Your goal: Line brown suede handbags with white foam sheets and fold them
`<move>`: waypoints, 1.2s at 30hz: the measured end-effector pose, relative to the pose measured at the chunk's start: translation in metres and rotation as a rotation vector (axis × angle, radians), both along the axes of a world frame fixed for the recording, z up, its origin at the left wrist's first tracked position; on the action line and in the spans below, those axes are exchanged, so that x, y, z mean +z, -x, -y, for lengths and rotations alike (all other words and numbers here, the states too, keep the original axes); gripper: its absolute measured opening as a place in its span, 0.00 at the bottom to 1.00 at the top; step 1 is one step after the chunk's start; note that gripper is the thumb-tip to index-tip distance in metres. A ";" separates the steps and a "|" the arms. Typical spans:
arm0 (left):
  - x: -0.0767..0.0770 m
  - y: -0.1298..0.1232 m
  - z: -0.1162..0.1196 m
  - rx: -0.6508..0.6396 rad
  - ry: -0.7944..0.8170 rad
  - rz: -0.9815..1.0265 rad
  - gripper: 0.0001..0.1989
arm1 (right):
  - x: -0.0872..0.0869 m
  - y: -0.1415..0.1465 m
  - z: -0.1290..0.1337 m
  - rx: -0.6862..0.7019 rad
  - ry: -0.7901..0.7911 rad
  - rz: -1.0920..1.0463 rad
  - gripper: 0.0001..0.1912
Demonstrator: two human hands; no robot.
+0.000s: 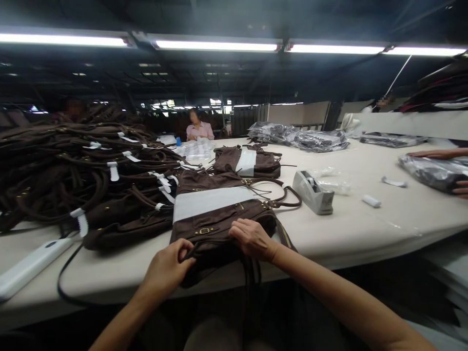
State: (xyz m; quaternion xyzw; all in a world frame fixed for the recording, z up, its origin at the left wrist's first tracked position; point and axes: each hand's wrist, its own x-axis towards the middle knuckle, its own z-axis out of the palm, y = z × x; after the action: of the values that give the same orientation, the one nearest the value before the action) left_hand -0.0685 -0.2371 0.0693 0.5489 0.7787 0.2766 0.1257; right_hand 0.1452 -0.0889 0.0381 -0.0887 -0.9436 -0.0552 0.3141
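A dark brown handbag with brass buckles lies at the table's front edge, its near end sticking out over that edge. Across its middle runs a wide white paper band. My left hand pinches the near left corner of the bag between thumb and fingers. On the near right side, my right hand has its fingers curled over the bag's edge. The looped handle rests on the table to the bag's right, and dark straps dangle below my right hand.
Brown handbags with white tags form a big pile on the left. A tape dispenser stands right of my bag. Another banded bag lies behind. Plastic-wrapped bags lie farther back. At right, another person's hands touch a wrapped bag.
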 end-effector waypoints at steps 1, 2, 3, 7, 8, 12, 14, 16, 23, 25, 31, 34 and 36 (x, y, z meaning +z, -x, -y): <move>0.004 0.007 -0.003 -0.023 0.042 0.131 0.08 | 0.003 0.000 -0.002 0.003 0.019 -0.003 0.04; 0.007 0.014 -0.005 -0.059 0.070 0.266 0.11 | 0.006 -0.001 -0.005 0.010 0.045 -0.005 0.03; 0.010 0.020 -0.006 -0.099 0.094 0.395 0.14 | 0.009 -0.001 -0.007 0.017 0.070 -0.003 0.03; 0.011 0.028 -0.005 -0.215 0.089 0.539 0.18 | 0.012 0.001 -0.019 -0.008 -0.002 0.038 0.02; 0.008 0.028 -0.002 -0.222 -0.001 0.421 0.15 | 0.009 0.004 -0.022 -0.020 -0.072 0.052 0.02; -0.024 0.030 0.015 -0.352 -0.467 -0.254 0.09 | -0.010 0.011 -0.032 0.013 -0.299 0.091 0.11; -0.042 0.035 0.024 -0.437 -0.549 -0.460 0.13 | -0.015 0.009 -0.034 0.012 -0.328 0.101 0.11; -0.054 0.038 0.030 -0.443 -0.608 -0.569 0.14 | -0.015 0.000 -0.034 -0.017 -0.333 0.109 0.10; -0.035 0.021 0.010 -0.488 -0.581 -0.745 0.08 | -0.008 -0.041 -0.043 -0.199 -0.188 0.093 0.08; -0.027 0.017 -0.003 -0.404 -0.467 -0.801 0.11 | -0.005 -0.041 -0.048 -0.238 -0.073 0.123 0.10; -0.027 0.023 -0.027 -0.356 -0.546 -0.602 0.17 | 0.013 -0.039 -0.014 -0.244 0.137 -0.121 0.16; -0.030 0.020 -0.020 -0.348 -0.710 -0.492 0.18 | 0.012 -0.029 0.025 0.035 0.162 -0.084 0.12; -0.032 0.015 -0.013 -0.374 -0.809 -0.459 0.19 | 0.006 -0.010 0.039 0.171 0.328 0.050 0.13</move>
State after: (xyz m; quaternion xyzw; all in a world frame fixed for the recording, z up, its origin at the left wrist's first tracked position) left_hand -0.0836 -0.2237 0.0375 0.7307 0.5048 0.4012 -0.2243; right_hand 0.1556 -0.1277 0.0437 -0.0567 -0.9516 0.1242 0.2754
